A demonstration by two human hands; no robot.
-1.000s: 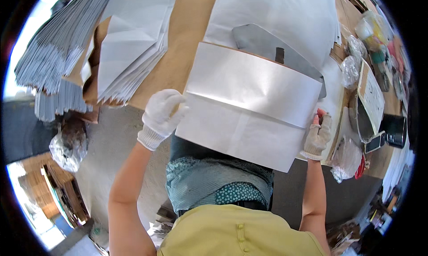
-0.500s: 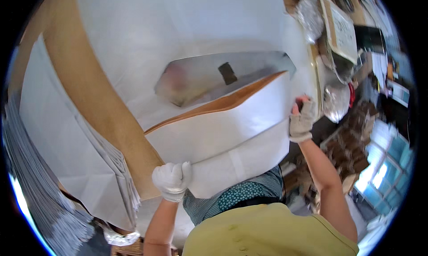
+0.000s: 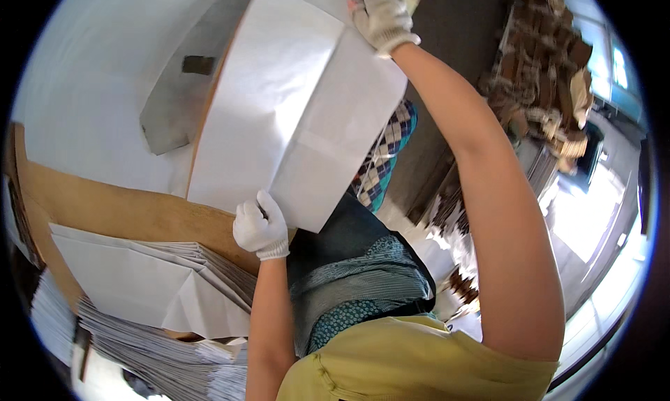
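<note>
A large white paper bag with a brown inner face lies slantwise over the table's near edge, a crease across it. My left hand, in a white knit glove, is closed at the bag's near left end with the thumb raised; its fingertips are hidden. At the bag's far right end, my right hand, in a glove with bare fingertips, is closed with fingers curled at the paper's edge. Beyond the bag's brown-lined edge lies a grey flat plate bearing a dark rectangular patch.
Folded white paper bags are stacked at the left on brown board. Below them sits a thick pile of grey-white folded paper. Bundles of brown cardboard stand at the right, past the dark floor.
My view has turned, so the bag now slants steeply. My right hand appears farther up the view, its arm stretched out. Both hands stay at opposite ends of the bag.
</note>
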